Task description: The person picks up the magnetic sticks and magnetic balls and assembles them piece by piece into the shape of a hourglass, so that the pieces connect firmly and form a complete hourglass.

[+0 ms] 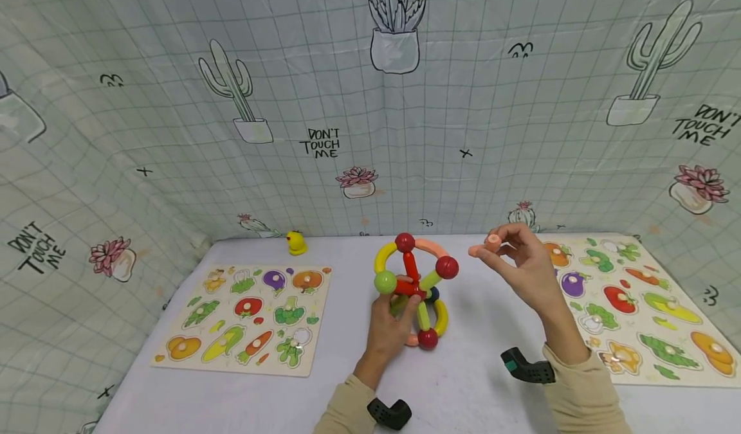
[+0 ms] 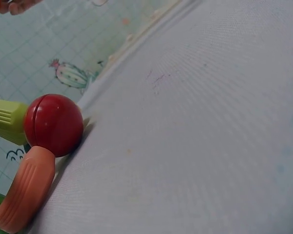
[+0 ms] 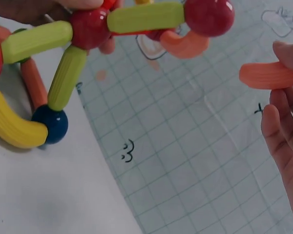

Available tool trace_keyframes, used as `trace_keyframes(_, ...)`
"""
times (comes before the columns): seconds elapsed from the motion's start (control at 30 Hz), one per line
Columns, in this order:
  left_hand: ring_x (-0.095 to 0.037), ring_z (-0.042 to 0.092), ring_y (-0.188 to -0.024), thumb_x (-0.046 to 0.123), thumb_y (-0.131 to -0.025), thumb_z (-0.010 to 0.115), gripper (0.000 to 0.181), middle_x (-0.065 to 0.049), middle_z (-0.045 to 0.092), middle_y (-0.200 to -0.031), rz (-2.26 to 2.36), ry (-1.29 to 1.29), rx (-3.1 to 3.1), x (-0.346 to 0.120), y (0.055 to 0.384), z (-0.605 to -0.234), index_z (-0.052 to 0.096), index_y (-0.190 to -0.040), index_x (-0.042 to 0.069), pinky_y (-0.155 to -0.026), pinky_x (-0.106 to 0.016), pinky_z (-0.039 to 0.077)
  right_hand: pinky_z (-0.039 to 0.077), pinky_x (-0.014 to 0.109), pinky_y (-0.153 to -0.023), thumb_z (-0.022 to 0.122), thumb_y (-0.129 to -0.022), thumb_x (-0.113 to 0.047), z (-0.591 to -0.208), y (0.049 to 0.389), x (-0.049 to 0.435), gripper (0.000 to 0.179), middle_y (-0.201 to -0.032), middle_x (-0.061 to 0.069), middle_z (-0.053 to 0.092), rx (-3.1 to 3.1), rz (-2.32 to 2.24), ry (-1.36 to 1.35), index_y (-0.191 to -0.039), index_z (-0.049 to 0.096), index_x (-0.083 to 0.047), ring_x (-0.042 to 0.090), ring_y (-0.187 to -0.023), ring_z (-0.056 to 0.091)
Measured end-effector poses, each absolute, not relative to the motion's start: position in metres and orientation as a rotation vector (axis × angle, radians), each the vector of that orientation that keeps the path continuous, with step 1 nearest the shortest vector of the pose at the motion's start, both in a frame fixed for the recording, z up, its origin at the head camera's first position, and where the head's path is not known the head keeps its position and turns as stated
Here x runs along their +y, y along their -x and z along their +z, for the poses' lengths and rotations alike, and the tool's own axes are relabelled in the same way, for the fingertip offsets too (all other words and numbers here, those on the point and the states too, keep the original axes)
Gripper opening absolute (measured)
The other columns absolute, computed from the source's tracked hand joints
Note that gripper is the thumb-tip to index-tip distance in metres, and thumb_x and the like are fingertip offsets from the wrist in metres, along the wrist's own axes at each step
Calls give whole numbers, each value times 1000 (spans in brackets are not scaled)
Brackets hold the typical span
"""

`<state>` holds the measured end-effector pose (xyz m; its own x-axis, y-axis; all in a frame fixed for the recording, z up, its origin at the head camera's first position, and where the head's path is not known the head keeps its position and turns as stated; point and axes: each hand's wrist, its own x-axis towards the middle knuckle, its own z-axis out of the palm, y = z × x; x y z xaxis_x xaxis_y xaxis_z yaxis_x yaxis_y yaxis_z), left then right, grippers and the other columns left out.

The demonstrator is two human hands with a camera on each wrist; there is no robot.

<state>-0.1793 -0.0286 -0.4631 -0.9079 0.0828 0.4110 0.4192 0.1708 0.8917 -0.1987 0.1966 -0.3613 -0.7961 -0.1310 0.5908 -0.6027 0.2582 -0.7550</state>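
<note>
My left hand (image 1: 386, 331) grips the lower left part of a magnetic ball-and-stick model (image 1: 424, 317) at the middle of the table. The model has red balls, a light green ball (image 1: 384, 282) and a dark blue ball (image 3: 51, 123), joined by straight red and lime sticks and curved yellow and orange ones. To the right, raised and apart from the model, my right hand (image 1: 529, 270) pinches a curved orange stick (image 3: 263, 76) between thumb and fingers. In the left wrist view a red ball (image 2: 54, 125) sits low by the white surface; the left hand is out of that frame.
A vegetable puzzle board (image 1: 226, 318) lies on the left of the white table (image 1: 457, 382), and a second such board (image 1: 631, 312) on the right. At the back left stands a yellow toy duck (image 1: 296, 243). A printed grid curtain (image 1: 463, 119) hangs behind the table.
</note>
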Motion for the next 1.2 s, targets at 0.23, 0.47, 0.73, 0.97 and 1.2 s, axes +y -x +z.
trace_keyframes(0.23, -21, 57, -117, 16, -90, 63, 33, -7, 64, -119, -1853, 447, -2220, -31, 170, -448, 51, -120, 7, -104, -42, 41, 48, 16, -75, 65, -69, 26, -348, 189, 182, 34, -91, 1, 55, -1985, 1623, -853, -94, 47, 10, 9, -80, 55)
trace_keyframes(0.47, -21, 56, -116, 17, -91, 62, 33, -8, 64, -117, -1834, 452, -2242, -29, 171, -448, 51, -121, 7, -104, -42, 41, 47, 17, -72, 68, -60, 28, -338, 181, 166, 40, -90, 3, 55, -1938, 1453, -991, -91, 52, 9, 8, -80, 52)
trace_keyframes(0.73, -20, 57, -113, 20, -94, 57, 33, -5, 61, -119, -1726, 479, -2270, -25, 184, -472, 46, -124, 11, -101, -38, 44, 44, 21, -72, 77, -58, 19, -342, 180, 161, 45, -90, 2, 57, -2035, 1281, -1156, -91, 56, -3, 7, -86, 51)
trace_keyframes(0.97, -14, 57, -110, 25, -95, 56, 31, 0, 60, -117, -1660, 569, -2214, -26, 189, -483, 45, -123, 17, -99, -34, 46, 45, 20, -74, 81, -63, 9, -354, 187, 161, 46, -95, -2, 59, -2115, 1189, -1198, -97, 58, -11, 7, -90, 51)
trace_keyframes(1.2, -15, 56, -112, 24, -96, 54, 34, -1, 57, -119, -1640, 598, -2211, -27, 189, -483, 41, -126, 16, -100, -35, 45, 44, 19, -74, 79, -68, 5, -354, 186, 156, 39, -92, -5, 58, -2155, 1128, -1203, -95, 58, -13, 6, -90, 49)
